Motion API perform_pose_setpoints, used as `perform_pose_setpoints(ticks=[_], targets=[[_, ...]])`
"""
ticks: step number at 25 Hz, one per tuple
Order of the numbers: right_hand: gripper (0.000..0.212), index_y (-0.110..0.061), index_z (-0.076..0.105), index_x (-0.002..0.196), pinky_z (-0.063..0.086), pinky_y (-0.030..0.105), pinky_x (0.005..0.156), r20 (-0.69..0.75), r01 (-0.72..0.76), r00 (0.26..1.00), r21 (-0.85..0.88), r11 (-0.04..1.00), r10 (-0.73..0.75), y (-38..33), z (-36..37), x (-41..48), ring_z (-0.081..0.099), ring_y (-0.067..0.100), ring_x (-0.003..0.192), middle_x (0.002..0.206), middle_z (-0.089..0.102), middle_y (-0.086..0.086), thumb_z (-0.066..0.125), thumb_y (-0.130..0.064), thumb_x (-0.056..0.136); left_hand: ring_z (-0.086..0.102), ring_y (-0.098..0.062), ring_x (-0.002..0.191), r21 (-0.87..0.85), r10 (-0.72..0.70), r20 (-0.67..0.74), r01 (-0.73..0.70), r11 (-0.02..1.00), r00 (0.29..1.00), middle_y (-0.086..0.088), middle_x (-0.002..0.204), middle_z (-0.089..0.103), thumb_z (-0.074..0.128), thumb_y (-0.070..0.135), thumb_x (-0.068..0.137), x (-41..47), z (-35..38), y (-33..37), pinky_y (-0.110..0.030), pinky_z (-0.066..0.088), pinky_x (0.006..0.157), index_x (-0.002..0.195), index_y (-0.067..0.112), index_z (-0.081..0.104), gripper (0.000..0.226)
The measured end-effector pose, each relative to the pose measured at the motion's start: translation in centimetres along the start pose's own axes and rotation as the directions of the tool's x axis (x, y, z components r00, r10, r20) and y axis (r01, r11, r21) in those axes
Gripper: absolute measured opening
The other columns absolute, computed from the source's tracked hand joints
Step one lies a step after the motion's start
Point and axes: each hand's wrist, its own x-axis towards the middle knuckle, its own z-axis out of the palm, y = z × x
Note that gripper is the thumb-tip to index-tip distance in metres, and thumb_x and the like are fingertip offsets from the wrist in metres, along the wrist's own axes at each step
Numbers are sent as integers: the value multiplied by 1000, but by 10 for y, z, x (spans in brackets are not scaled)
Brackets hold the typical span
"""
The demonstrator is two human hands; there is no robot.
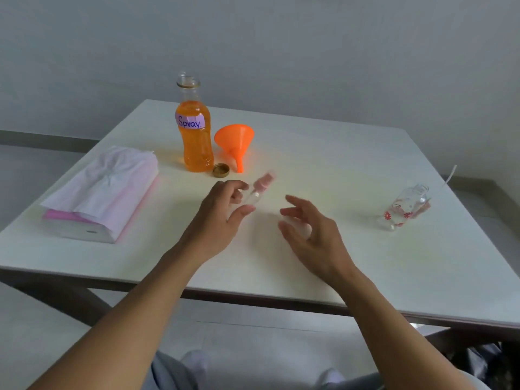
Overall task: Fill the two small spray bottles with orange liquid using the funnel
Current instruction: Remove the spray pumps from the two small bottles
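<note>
The left hand [222, 218] pinches the pink-capped spray bottle [260, 188] between thumb and curled fingertips. The bottle is blurred, its cap pointing away. The right hand [312, 235] hovers just beside it, fingers spread and loosely bent, holding nothing. Beyond the left fingers are the orange liquid bottle [195, 142], uncapped, and the funnel [235, 139] on its side. Well right of the right fingers rests the second spray bottle [405, 209], open-necked.

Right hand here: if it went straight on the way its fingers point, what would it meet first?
Probably the pink-capped spray bottle that the left hand pinches. The right hand points up and left at it. The bottle is blurred and depth is unclear.
</note>
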Motion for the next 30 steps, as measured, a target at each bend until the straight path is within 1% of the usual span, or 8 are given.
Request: perform_pose_setpoints(ticks=[4, 9, 12, 15, 20, 25, 27, 30], targets=[[42, -25, 69, 118, 59, 24, 78, -172, -75, 975, 332, 940, 139, -12, -16, 16, 71, 1, 87, 97, 77, -8, 80, -45, 82, 52, -5, 117, 2, 131, 127, -132, 991, 983, 6, 129, 50, 59, 26, 96, 6, 24, 18, -23, 50, 92, 132, 26, 47, 38], [15, -9, 75, 89, 59, 34, 77, -182, -65, 971, 432, 900, 157, -4, -24, 25, 68, 9, 77, 93, 76, -3, 79, -23, 87, 56, -8, 115, -32, 131, 253, -127, 991, 959, 8, 128, 58, 52, 27, 100, 12, 33, 32, -29, 52, 93, 132, 33, 46, 33], [13, 6, 71, 91, 53, 17, 70, -124, -5, 990, 443, 897, 66, 1, -35, 25, 68, 1, 77, 98, 74, -1, 72, -7, 91, 58, -9, 117, -116, 115, 343, -79, 990, 932, 10, 125, 63, 47, 31, 101, 15, 30, 34, -39, 50, 100, 129, 34, 52, 28], [13, 6, 71, 101, 55, 19, 79, -40, 23, 999, 499, 866, -3, 3, -47, 25, 70, 6, 87, 105, 74, 3, 71, -2, 90, 58, -8, 118, -186, 117, 393, -46, 981, 912, 15, 123, 65, 49, 33, 101, 17, 27, 36, -38, 48, 102, 127, 33, 55, 27], [67, -14, 48, 147, 57, 31, 91, 64, -39, 998, 593, 805, 1, 11, -68, 27, 69, 27, 110, 126, 69, 15, 72, 2, 87, 52, 2, 122, -223, 112, 369, -29, 974, 923, 19, 130, 60, 48, 37, 100, 15, 23, 37, -23, 42, 100, 134, 34, 51, 34], [56, -16, 65, 127, 55, 28, 71, 0, -66, 997, 528, 847, 77, 2, -53, 27, 68, 15, 81, 94, 75, 2, 83, -28, 76, 51, 17, 113, -175, 103, 368, -40, 984, 924, 22, 133, 56, 52, 32, 100, 15, 26, 34, -14, 40, 92, 133, 36, 48, 33], [41, -11, 71, 115, 54, 27, 70, -83, -28, 993, 543, 839, 87, 0, -47, 28, 68, 14, 78, 89, 75, 4, 84, -22, 78, 51, 9, 116, -153, 104, 369, -50, 987, 924, 20, 134, 55, 51, 35, 100, 15, 27, 36, -19, 40, 93, 133, 36, 47, 34], [46, -10, 66, 125, 59, 29, 88, -34, 9, 999, 597, 802, 14, 1, -54, 27, 73, 18, 102, 112, 76, 8, 79, -2, 82, 51, -1, 119, -130, 87, 356, -43, 991, 930, 18, 135, 56, 51, 37, 100, 17, 25, 37, -25, 41, 95, 133, 35, 46, 34]])
